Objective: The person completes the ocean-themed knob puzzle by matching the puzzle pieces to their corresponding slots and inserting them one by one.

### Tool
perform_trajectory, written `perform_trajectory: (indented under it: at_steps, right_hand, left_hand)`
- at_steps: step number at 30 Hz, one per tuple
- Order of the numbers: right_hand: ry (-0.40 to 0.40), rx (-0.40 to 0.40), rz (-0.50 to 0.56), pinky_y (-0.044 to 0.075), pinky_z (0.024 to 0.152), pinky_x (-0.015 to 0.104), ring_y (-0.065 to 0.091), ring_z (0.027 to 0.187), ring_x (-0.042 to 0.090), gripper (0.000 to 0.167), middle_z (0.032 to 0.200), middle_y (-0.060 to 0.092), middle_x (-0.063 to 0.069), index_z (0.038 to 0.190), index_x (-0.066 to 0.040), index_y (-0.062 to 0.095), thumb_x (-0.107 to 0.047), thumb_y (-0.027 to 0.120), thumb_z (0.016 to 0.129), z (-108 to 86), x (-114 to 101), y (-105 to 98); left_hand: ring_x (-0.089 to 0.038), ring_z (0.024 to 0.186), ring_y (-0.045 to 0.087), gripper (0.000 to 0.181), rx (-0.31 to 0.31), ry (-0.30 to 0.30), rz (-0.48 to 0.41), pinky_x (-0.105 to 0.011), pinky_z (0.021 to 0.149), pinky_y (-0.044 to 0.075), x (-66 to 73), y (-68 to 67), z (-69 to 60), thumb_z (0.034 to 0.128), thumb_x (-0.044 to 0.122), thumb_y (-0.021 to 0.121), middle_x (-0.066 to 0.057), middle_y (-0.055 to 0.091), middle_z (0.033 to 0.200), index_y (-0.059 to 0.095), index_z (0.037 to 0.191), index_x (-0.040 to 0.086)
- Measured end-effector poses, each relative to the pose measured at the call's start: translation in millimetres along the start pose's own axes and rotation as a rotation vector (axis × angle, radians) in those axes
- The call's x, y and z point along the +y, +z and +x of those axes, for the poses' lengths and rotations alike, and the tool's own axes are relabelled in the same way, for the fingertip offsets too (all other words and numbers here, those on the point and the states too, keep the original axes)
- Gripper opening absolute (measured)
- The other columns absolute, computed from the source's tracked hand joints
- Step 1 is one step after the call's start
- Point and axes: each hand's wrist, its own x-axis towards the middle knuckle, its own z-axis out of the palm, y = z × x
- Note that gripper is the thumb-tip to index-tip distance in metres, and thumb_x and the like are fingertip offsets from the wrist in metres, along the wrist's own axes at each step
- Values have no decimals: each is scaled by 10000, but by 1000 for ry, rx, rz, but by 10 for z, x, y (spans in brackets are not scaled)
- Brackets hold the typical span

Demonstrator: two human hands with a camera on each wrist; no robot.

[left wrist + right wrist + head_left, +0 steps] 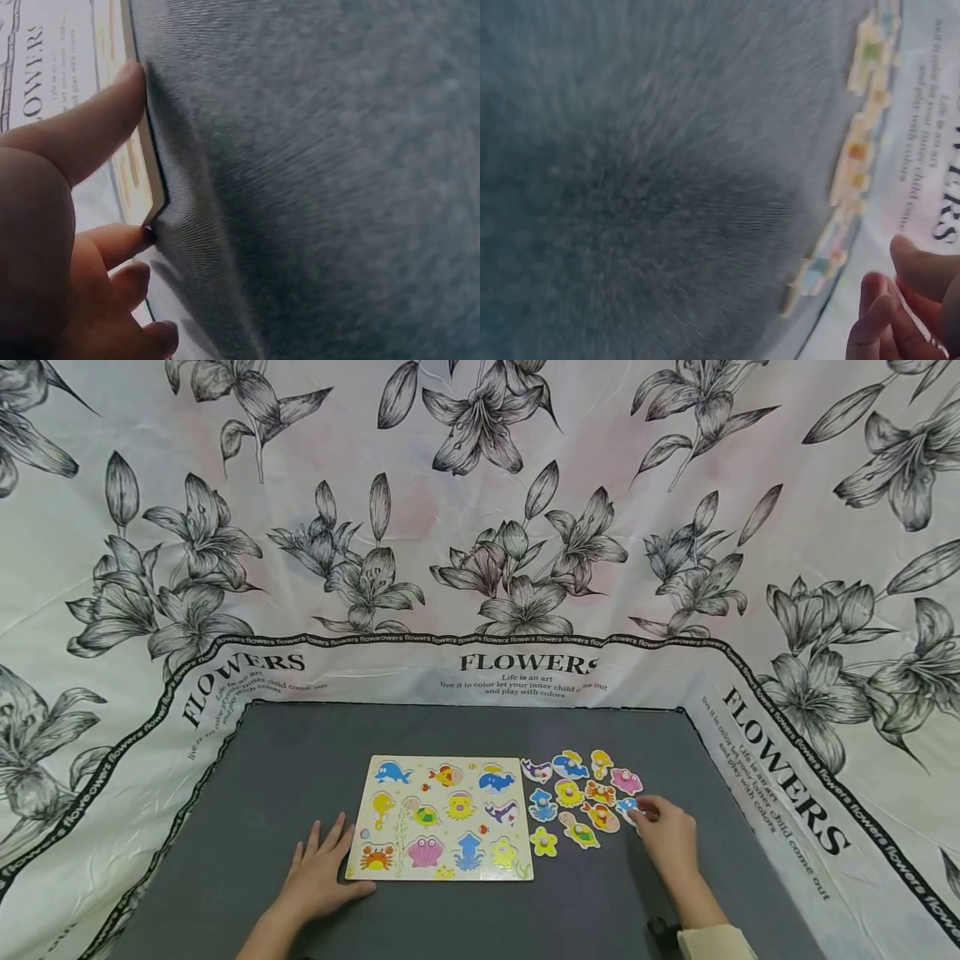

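The board (437, 795) is touched at its corner by the left hand (321, 872), fingers spread. A blue piece (624, 807) is partly covered by the right hand's (670, 835) bent fingers; whether it is gripped cannot be told. Between the hands, other pieces (601, 817) are clustered beside the board.

The puzzle board (446, 839) by the left hand (318, 877) is cream with multicoloured sea animals (426, 852), the piece (626, 807) at the right hand (667, 835) white-edged blue, the cloth (300, 752) beneath both grey.
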Motion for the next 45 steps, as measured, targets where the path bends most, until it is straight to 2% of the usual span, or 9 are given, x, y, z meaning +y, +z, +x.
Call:
perform_trajectory:
  at_steps: [4,9,12,17,24,28,35,45]
  right_hand:
    - [58,-20,-4,571,733,502,698,926,376,263,1013,736,239,1113,40,729,-107,761,897,82,87,85]
    - [109,-35,21,589,674,441,694,879,366,263,986,731,244,1095,68,724,-78,760,879,123,161,149]
    - [114,-30,26,575,697,445,688,858,365,240,964,731,245,1066,75,728,-59,759,869,143,189,172]
    - [108,-54,-13,466,768,517,647,872,365,190,922,732,219,1019,68,745,-73,736,893,185,194,205]
    - [105,-14,-30,524,718,515,653,838,354,185,898,729,221,1012,75,749,-77,727,910,191,126,158]
    - [54,3,-30,529,680,477,658,803,330,179,883,735,208,1005,61,761,-86,742,905,184,-19,119]
    - [-62,5,32,585,656,435,705,765,308,184,878,756,194,994,38,786,-105,791,879,199,-474,166]
    - [-144,-74,138,556,600,284,703,729,228,160,878,766,142,996,-2,802,-115,794,884,186,-1004,286]
  left_hand:
    - [-547,1510,43,1112,-10,-17,-16,-772,1145,73,-7,13,5,734,616,820,-198,199,1667,353,1575,58]
    - [-547,1510,43,1095,-5,-22,-30,-784,1134,72,-13,27,19,743,607,817,-202,214,1660,357,1573,60]
    - [-554,1507,33,1095,-8,-21,-39,-793,1128,62,-11,27,31,744,599,821,-210,213,1658,357,1571,52]
    - [-554,1507,17,1106,-16,-31,-56,-797,1123,49,-30,16,40,735,593,831,-212,205,1660,354,1572,50]
    - [-562,1504,24,1113,-7,-8,-56,-801,1121,55,-18,10,37,726,593,839,-214,214,1656,355,1573,57]
    - [-563,1504,31,1128,-3,-2,-61,-803,1119,62,-34,34,41,716,604,841,-215,220,1654,354,1574,58]
    - [-555,1507,24,1101,12,-29,-71,-803,1118,47,-82,50,17,737,605,825,-206,220,1657,354,1576,68]
    - [-552,1508,46,1085,39,-9,-73,-801,1120,59,-86,73,10,742,616,814,-200,241,1652,369,1571,75]
